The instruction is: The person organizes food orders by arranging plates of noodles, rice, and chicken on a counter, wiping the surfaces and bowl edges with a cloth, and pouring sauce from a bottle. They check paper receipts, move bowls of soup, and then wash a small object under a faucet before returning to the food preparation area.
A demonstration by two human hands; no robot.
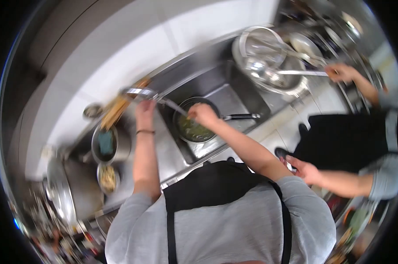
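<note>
While my left hand [145, 112] grips the faucet [139, 92] and my right hand [202, 114] clenches inside the pan [194, 125] at frame centre, in the sink [234, 99], I judge that greasy water could splash out.

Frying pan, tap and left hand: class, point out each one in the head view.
frying pan [194, 130], head view, on its greenish inside.
tap [139, 92], head view, on the shiny body.
left hand [145, 112], head view, on the back of the hand.

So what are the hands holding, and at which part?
The left hand grips the faucet at its handle. The right hand touches the pan at its rim; a firm hold cannot be told.
</note>
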